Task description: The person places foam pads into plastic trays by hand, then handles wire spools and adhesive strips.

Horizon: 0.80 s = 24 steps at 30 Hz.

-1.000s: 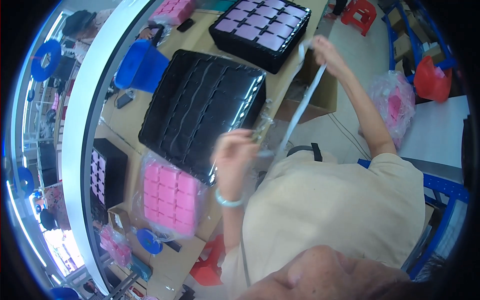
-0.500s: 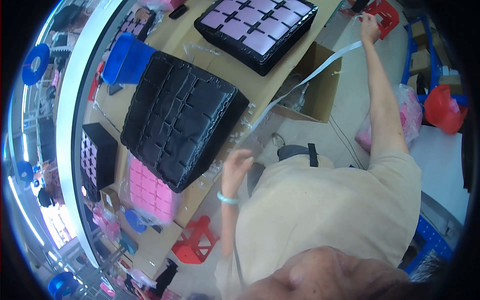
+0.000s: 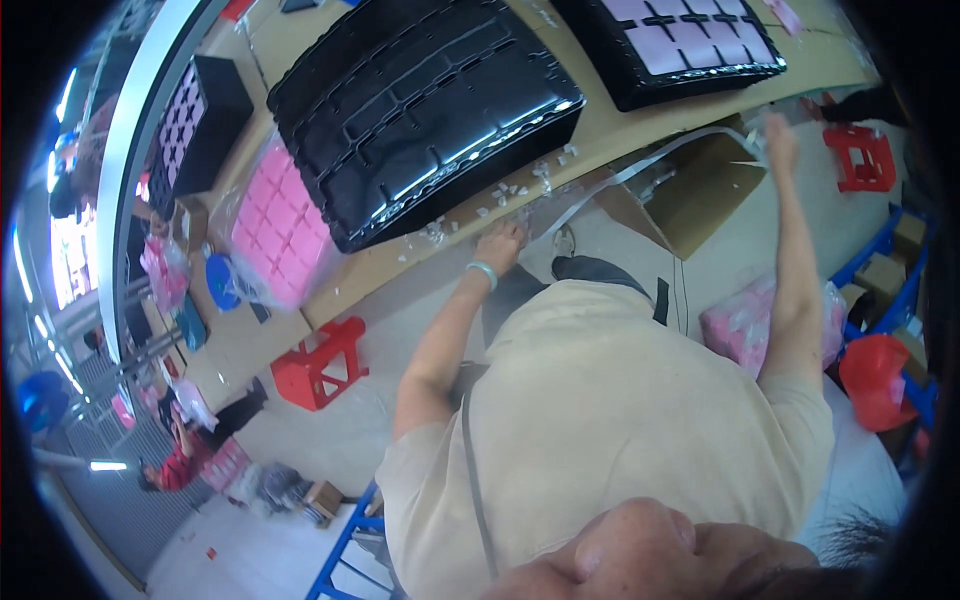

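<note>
My right hand (image 3: 782, 145) is stretched out over the floor to the right, closed on the end of a long white strip (image 3: 648, 162); its fingers are somewhat blurred. From there the strip sags leftward past an open cardboard box (image 3: 705, 195) toward the table edge. At that edge is my left hand (image 3: 500, 245), wearing a pale green bangle, with its fingers curled; what they hold, if anything, is hidden. Small clear plastic scraps (image 3: 510, 190) lie around it. Just beyond stands a large glossy black moulded tray (image 3: 440, 110), its ribbed side up.
Another black tray with light purple panels (image 3: 690, 40) stands at the far right of the table. Pink moulded sheets (image 3: 285, 225) in clear film lie left. Red stools (image 3: 320, 365) stand on the floor. A bag of pink pieces (image 3: 745, 325) is beside my right arm.
The view has turned, so the table now lies higher in the picture. My left hand has come down to the table edge, its fingers more curled. My right hand still holds the strip outstretched.
</note>
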Each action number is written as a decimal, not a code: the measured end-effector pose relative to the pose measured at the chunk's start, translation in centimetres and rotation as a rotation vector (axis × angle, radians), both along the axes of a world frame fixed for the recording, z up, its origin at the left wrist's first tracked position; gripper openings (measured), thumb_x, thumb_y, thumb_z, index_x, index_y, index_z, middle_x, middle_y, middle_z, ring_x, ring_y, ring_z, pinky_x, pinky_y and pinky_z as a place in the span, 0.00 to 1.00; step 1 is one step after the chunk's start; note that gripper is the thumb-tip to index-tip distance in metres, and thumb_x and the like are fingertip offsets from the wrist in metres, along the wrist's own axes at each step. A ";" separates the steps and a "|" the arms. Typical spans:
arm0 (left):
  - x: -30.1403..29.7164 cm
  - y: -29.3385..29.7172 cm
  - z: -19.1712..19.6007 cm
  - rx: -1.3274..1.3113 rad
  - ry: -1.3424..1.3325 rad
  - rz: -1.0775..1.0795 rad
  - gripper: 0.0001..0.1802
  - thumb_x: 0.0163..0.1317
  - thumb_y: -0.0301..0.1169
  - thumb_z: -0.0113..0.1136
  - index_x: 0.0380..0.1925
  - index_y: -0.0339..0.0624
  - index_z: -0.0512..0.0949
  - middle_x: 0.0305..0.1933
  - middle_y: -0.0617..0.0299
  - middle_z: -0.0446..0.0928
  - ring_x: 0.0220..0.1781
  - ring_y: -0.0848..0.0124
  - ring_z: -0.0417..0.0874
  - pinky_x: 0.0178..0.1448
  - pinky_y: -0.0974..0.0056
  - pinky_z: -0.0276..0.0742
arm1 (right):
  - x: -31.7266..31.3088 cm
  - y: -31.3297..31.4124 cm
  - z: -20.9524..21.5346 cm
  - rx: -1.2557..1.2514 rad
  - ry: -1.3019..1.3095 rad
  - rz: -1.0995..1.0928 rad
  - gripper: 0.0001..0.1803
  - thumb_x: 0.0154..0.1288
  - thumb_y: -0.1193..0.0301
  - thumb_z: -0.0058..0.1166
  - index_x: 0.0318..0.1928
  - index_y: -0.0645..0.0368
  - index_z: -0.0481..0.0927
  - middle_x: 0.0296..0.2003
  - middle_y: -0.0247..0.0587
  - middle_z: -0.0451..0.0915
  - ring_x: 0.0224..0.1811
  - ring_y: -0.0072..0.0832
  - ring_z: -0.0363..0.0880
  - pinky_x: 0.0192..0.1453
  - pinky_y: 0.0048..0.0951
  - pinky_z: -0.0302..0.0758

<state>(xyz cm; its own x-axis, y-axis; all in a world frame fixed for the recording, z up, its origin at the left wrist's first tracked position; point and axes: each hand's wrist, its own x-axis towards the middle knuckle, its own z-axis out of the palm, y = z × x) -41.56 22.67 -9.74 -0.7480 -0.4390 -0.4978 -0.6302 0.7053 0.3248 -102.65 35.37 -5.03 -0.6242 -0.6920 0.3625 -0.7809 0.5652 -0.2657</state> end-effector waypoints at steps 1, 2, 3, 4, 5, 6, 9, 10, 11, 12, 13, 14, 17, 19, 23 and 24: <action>0.6 0.1 -0.8 0.010 0.001 0.018 0.19 0.58 0.28 0.56 0.52 0.42 0.75 0.55 0.49 0.74 0.59 0.53 0.75 0.58 0.50 0.73 | 2.6 0.3 -2.7 0.165 -0.140 0.030 0.17 0.69 0.54 0.50 0.40 0.54 0.80 0.33 0.55 0.81 0.38 0.57 0.79 0.41 0.51 0.75; 2.3 0.3 -1.6 0.065 -0.001 0.115 0.16 0.58 0.30 0.57 0.48 0.41 0.77 0.53 0.48 0.75 0.54 0.51 0.78 0.56 0.50 0.75 | 7.3 -1.0 -4.4 0.358 -0.241 0.035 0.20 0.68 0.51 0.49 0.42 0.53 0.81 0.34 0.55 0.82 0.39 0.57 0.79 0.42 0.50 0.75; 2.2 0.4 -2.3 0.139 0.036 0.143 0.14 0.57 0.31 0.58 0.43 0.41 0.79 0.51 0.48 0.76 0.50 0.49 0.80 0.55 0.50 0.76 | 7.9 1.8 -7.1 0.361 -0.241 0.090 0.21 0.67 0.48 0.51 0.44 0.51 0.82 0.31 0.56 0.81 0.38 0.57 0.80 0.43 0.48 0.76; 3.7 0.9 -3.0 0.149 0.024 0.153 0.14 0.57 0.31 0.58 0.43 0.41 0.79 0.51 0.48 0.76 0.50 0.49 0.80 0.55 0.50 0.76 | 10.4 1.8 -8.3 0.504 -0.393 0.054 0.22 0.64 0.48 0.53 0.47 0.49 0.81 0.35 0.55 0.82 0.40 0.55 0.80 0.45 0.47 0.77; 5.3 1.0 -3.6 0.164 0.040 0.187 0.15 0.58 0.32 0.58 0.44 0.42 0.80 0.50 0.48 0.77 0.49 0.49 0.80 0.54 0.50 0.76 | 13.4 1.1 -9.0 0.643 -0.541 0.016 0.24 0.62 0.47 0.55 0.51 0.48 0.81 0.39 0.54 0.82 0.43 0.54 0.81 0.47 0.46 0.77; 6.0 0.7 -3.8 0.179 0.067 0.208 0.15 0.58 0.34 0.59 0.46 0.43 0.80 0.49 0.48 0.78 0.49 0.48 0.80 0.54 0.50 0.76 | 15.2 1.1 -9.6 0.720 -0.513 0.060 0.27 0.60 0.48 0.58 0.55 0.46 0.78 0.48 0.53 0.78 0.51 0.52 0.77 0.53 0.47 0.75; 7.8 1.6 -1.4 0.223 0.055 0.397 0.19 0.57 0.33 0.61 0.49 0.42 0.79 0.47 0.47 0.79 0.48 0.49 0.81 0.53 0.51 0.76 | 21.2 -1.7 -9.7 1.017 -0.423 0.127 0.38 0.54 0.57 0.63 0.67 0.40 0.65 0.68 0.46 0.60 0.71 0.49 0.57 0.68 0.49 0.64; 8.5 1.9 -1.2 0.218 0.067 0.391 0.19 0.57 0.33 0.61 0.49 0.42 0.79 0.47 0.47 0.79 0.48 0.49 0.81 0.53 0.51 0.76 | 21.9 -2.7 -10.1 0.995 -0.440 0.136 0.40 0.54 0.61 0.62 0.68 0.39 0.63 0.69 0.45 0.58 0.72 0.49 0.54 0.69 0.50 0.63; 9.1 2.1 -1.5 0.215 0.072 0.401 0.19 0.56 0.33 0.62 0.49 0.43 0.79 0.46 0.47 0.79 0.46 0.51 0.82 0.52 0.53 0.77 | 22.1 -3.5 -11.2 0.970 -0.456 0.138 0.41 0.53 0.66 0.60 0.69 0.39 0.61 0.70 0.45 0.56 0.73 0.50 0.50 0.69 0.51 0.61; 8.8 2.1 -1.8 0.218 0.080 0.398 0.19 0.56 0.33 0.63 0.49 0.43 0.79 0.46 0.47 0.80 0.45 0.52 0.83 0.52 0.54 0.77 | 20.9 -3.3 -13.0 0.961 -0.449 0.110 0.41 0.53 0.66 0.60 0.69 0.39 0.61 0.70 0.45 0.56 0.73 0.50 0.50 0.69 0.51 0.61; 7.4 1.8 -1.5 0.228 0.097 0.362 0.19 0.56 0.33 0.63 0.49 0.43 0.79 0.46 0.47 0.80 0.45 0.52 0.83 0.52 0.54 0.77 | 19.3 -2.2 -15.2 0.919 -0.514 0.176 0.38 0.54 0.69 0.58 0.67 0.41 0.64 0.67 0.46 0.61 0.71 0.49 0.56 0.67 0.49 0.64; 7.6 2.0 -0.9 0.256 0.066 0.414 0.19 0.57 0.33 0.62 0.49 0.43 0.79 0.48 0.47 0.79 0.48 0.52 0.82 0.54 0.53 0.76 | 19.7 -2.6 -16.2 0.876 -0.584 0.291 0.34 0.54 0.72 0.56 0.65 0.44 0.68 0.64 0.47 0.66 0.68 0.47 0.62 0.65 0.46 0.66; 9.7 3.2 1.1 0.302 0.006 0.573 0.19 0.58 0.33 0.61 0.50 0.44 0.79 0.50 0.47 0.79 0.50 0.51 0.81 0.55 0.53 0.76 | 22.1 -5.1 -17.7 0.819 -0.822 0.577 0.20 0.58 0.72 0.53 0.52 0.56 0.74 0.44 0.54 0.79 0.53 0.48 0.76 0.57 0.43 0.71; 11.9 4.7 1.9 0.303 0.004 0.675 0.18 0.59 0.34 0.61 0.50 0.44 0.79 0.48 0.48 0.80 0.47 0.53 0.82 0.53 0.53 0.77 | 23.5 -6.2 -17.8 0.843 -0.749 0.674 0.15 0.64 0.70 0.45 0.48 0.60 0.77 0.45 0.56 0.80 0.50 0.50 0.78 0.53 0.45 0.72; 20.0 8.8 0.0 0.150 0.078 0.913 0.19 0.60 0.39 0.58 0.49 0.44 0.79 0.44 0.50 0.82 0.48 0.51 0.82 0.55 0.52 0.76 | 18.9 -3.0 -16.2 0.612 -1.501 0.534 0.21 0.62 0.60 0.54 0.51 0.61 0.77 0.34 0.46 0.78 0.28 0.34 0.75 0.33 0.34 0.74; 19.2 6.5 -0.8 0.203 0.111 0.953 0.19 0.59 0.39 0.59 0.48 0.44 0.80 0.43 0.50 0.83 0.48 0.51 0.82 0.55 0.52 0.76 | 10.4 3.8 -19.4 0.193 -1.135 0.658 0.26 0.58 0.56 0.59 0.52 0.61 0.77 0.31 0.43 0.79 0.28 0.31 0.75 0.32 0.35 0.74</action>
<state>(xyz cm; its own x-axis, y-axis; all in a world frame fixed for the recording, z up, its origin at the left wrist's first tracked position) -22.40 29.16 -10.59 -0.1717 -0.7969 -0.5792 -0.8654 -0.1590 0.4753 -92.24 39.20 -24.44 -0.0438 -0.9612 -0.2724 -0.3209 0.2718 -0.9073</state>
